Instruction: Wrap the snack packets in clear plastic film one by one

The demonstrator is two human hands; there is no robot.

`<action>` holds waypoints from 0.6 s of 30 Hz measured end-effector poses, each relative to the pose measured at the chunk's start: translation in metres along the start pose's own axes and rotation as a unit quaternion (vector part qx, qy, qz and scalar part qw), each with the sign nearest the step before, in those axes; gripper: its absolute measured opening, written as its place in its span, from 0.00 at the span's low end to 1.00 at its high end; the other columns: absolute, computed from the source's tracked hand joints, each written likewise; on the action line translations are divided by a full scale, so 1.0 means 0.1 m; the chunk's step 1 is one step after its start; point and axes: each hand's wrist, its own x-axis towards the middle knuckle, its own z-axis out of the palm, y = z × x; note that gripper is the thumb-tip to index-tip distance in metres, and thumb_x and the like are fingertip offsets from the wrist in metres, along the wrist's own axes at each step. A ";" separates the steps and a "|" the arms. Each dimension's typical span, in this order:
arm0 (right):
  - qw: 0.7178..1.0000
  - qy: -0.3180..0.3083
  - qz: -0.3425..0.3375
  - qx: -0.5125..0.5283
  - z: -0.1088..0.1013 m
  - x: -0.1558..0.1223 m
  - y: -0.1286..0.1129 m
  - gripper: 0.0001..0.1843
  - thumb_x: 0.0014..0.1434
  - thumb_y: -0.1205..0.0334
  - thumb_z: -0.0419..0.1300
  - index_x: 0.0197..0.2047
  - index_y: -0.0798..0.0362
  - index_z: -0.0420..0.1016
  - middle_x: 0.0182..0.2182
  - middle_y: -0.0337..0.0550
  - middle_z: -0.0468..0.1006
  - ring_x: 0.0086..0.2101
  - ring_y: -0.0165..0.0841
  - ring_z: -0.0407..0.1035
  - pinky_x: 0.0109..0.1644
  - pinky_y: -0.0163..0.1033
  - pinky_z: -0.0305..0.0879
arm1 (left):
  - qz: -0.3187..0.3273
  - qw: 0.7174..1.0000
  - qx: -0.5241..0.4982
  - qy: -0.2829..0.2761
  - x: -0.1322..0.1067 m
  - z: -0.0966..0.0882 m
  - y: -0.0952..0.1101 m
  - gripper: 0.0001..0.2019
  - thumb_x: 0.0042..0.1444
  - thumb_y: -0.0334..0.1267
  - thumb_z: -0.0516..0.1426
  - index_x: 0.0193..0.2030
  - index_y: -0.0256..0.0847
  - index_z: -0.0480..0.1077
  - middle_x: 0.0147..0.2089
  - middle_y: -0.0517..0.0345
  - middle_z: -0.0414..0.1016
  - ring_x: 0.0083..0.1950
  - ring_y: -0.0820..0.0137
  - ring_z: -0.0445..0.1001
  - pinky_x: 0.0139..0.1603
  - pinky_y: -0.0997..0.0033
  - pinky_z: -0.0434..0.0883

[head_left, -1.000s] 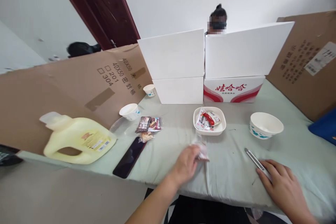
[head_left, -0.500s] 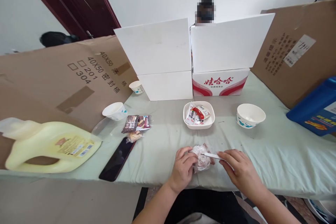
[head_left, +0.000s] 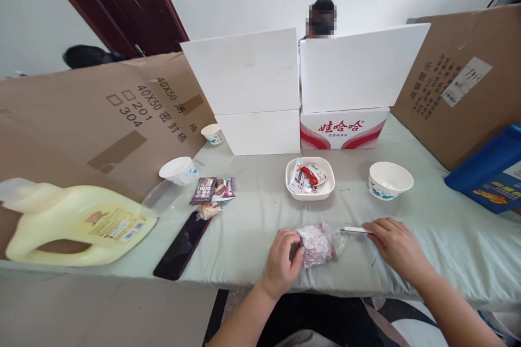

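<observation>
My left hand (head_left: 284, 260) is closed on the left end of a crinkled bundle in clear plastic (head_left: 317, 245), whitish and reddish inside, lying near the table's front edge. In my right hand (head_left: 396, 241) is a slim white tool (head_left: 357, 230) with a narrow grey tip, pinched between thumb and fingers. The tip points left, close to the loose clear film at the bundle's right end; whether it touches the film I cannot tell. Beyond the bundle stands a white square bowl (head_left: 330, 190) holding several printed sachets (head_left: 308, 175).
A white paper bowl (head_left: 389, 181) stands right, near a blue bottle (head_left: 488, 171). Left are snack packets (head_left: 211, 191), a phone (head_left: 182, 246), another paper bowl (head_left: 179, 172) and a yellow jug (head_left: 118, 222). White panels (head_left: 256, 130) and cardboard (head_left: 61, 119) enclose the table; a person sits behind.
My right hand has moved right with the white tool, off the bundle's top. Clear film now spreads from the bundle's right end. My left hand stays at its left side.
</observation>
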 end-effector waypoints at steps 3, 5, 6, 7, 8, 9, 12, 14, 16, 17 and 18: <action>0.992 0.035 0.102 -0.069 0.02 -0.23 0.24 0.14 0.63 0.59 0.50 0.42 0.48 0.77 0.36 0.47 0.77 0.37 0.42 0.68 0.38 0.45 0.62 | 0.029 0.998 0.027 -0.051 0.03 0.00 0.02 0.13 0.58 0.39 0.59 0.49 0.40 0.66 0.43 0.48 0.71 0.45 0.60 0.70 0.46 0.54 0.72; 0.988 0.082 0.117 -0.065 -0.01 -0.30 0.17 0.13 0.63 0.58 0.51 0.42 0.50 0.76 0.39 0.49 0.76 0.40 0.44 0.68 0.41 0.49 0.64 | 0.028 0.996 0.049 -0.074 0.05 0.00 0.04 0.14 0.58 0.40 0.59 0.50 0.40 0.69 0.44 0.48 0.71 0.45 0.60 0.70 0.46 0.55 0.73; 0.989 0.104 0.102 -0.037 -0.03 -0.31 0.06 0.12 0.63 0.59 0.52 0.43 0.50 0.76 0.40 0.49 0.76 0.42 0.43 0.68 0.44 0.50 0.65 | 0.023 0.995 0.053 -0.076 0.06 0.01 0.06 0.12 0.60 0.39 0.58 0.49 0.41 0.70 0.43 0.49 0.71 0.45 0.60 0.69 0.46 0.56 0.73; 0.990 0.119 0.076 0.005 -0.05 -0.29 -0.07 0.11 0.63 0.60 0.53 0.44 0.51 0.74 0.41 0.49 0.76 0.44 0.42 0.68 0.47 0.50 0.65 | 0.017 0.996 0.049 -0.074 0.07 0.02 0.07 0.10 0.61 0.37 0.56 0.48 0.42 0.72 0.42 0.50 0.72 0.45 0.62 0.69 0.46 0.57 0.73; 0.990 0.122 0.042 0.055 -0.07 -0.26 -0.22 0.10 0.63 0.61 0.53 0.45 0.50 0.73 0.41 0.48 0.76 0.45 0.40 0.68 0.49 0.48 0.66 | 0.010 0.997 0.036 -0.070 0.07 0.02 0.08 0.08 0.62 0.35 0.55 0.46 0.42 0.73 0.40 0.51 0.72 0.45 0.63 0.70 0.45 0.59 0.73; 0.988 0.111 0.007 0.104 -0.07 -0.22 -0.38 0.10 0.64 0.63 0.53 0.46 0.50 0.72 0.42 0.47 0.76 0.45 0.38 0.68 0.50 0.46 0.66 | 0.000 0.998 0.017 -0.065 0.08 0.03 0.08 0.08 0.63 0.35 0.54 0.44 0.43 0.74 0.39 0.51 0.72 0.45 0.63 0.70 0.45 0.60 0.73; 0.980 0.040 -0.060 0.187 0.01 -0.10 -0.74 0.13 0.65 0.67 0.49 0.48 0.49 0.71 0.43 0.46 0.76 0.44 0.34 0.71 0.47 0.40 0.70 | -0.078 0.995 -0.058 -0.024 0.04 0.00 0.00 0.09 0.64 0.38 0.53 0.38 0.41 0.74 0.39 0.51 0.73 0.44 0.64 0.73 0.46 0.62 0.73; 0.980 0.010 -0.059 0.190 0.11 -0.05 -0.85 0.15 0.65 0.68 0.47 0.49 0.50 0.71 0.43 0.46 0.76 0.43 0.34 0.72 0.45 0.39 0.71 | -0.186 0.976 -0.100 0.048 -0.02 -0.09 -0.13 0.10 0.63 0.42 0.53 0.37 0.40 0.71 0.38 0.52 0.74 0.41 0.66 0.75 0.44 0.64 0.74; 0.983 0.002 -0.041 0.179 0.21 -0.03 -0.87 0.16 0.65 0.69 0.46 0.49 0.51 0.72 0.42 0.47 0.76 0.43 0.34 0.73 0.45 0.40 0.71 | -0.292 0.938 -0.121 0.146 -0.10 -0.23 -0.27 0.12 0.62 0.46 0.54 0.36 0.39 0.68 0.34 0.54 0.75 0.35 0.68 0.75 0.38 0.68 0.74; 0.984 -0.001 -0.036 0.175 0.25 -0.02 -0.86 0.16 0.66 0.68 0.46 0.50 0.51 0.71 0.43 0.47 0.76 0.44 0.35 0.72 0.47 0.40 0.71 | -0.322 0.919 -0.116 0.195 -0.15 -0.31 -0.32 0.12 0.61 0.47 0.54 0.36 0.39 0.67 0.32 0.56 0.74 0.33 0.69 0.75 0.35 0.70 0.74; 0.985 -0.006 -0.031 0.169 0.27 -0.02 -0.85 0.16 0.66 0.67 0.46 0.51 0.50 0.71 0.44 0.47 0.76 0.44 0.35 0.72 0.47 0.41 0.71 | -0.329 0.909 -0.100 0.236 -0.20 -0.39 -0.33 0.11 0.61 0.46 0.55 0.36 0.39 0.66 0.32 0.57 0.74 0.33 0.69 0.75 0.34 0.71 0.73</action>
